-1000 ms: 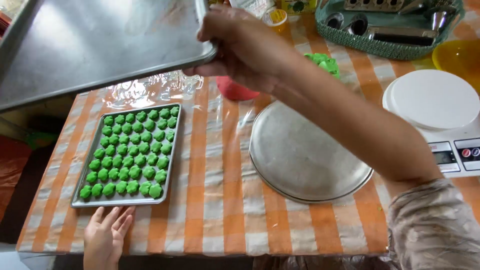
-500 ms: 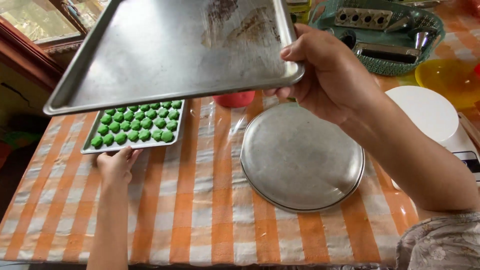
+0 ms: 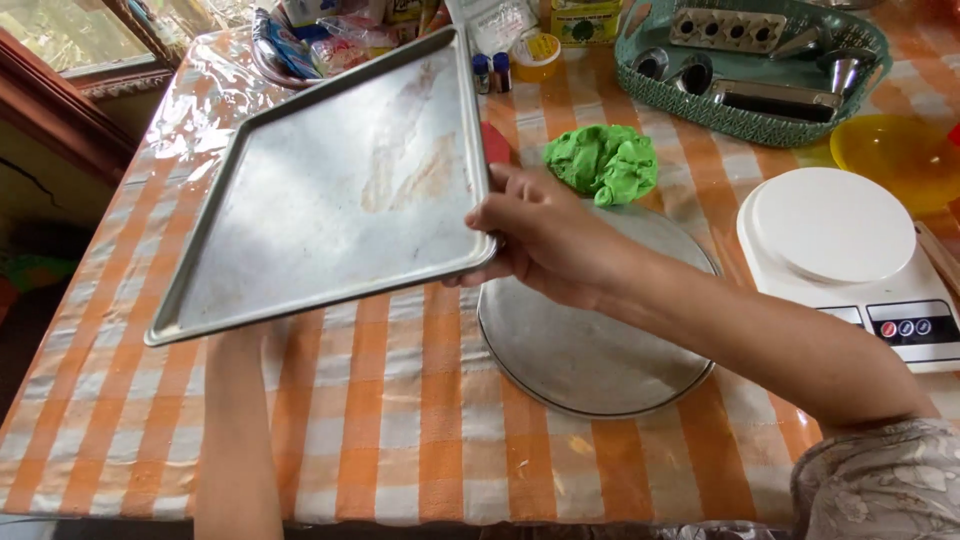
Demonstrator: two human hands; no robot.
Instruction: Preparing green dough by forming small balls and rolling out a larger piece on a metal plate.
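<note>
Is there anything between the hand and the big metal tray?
No. The right hand already grips the big metal tray by its edge, thumb on top, and holds it above the striped table. The left arm reaches under the tray, so that hand is hidden.

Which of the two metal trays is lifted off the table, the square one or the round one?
The square tray. The right hand grips its edge and holds it tilted above the table, while the round tray lies flat on the striped cloth.
</note>
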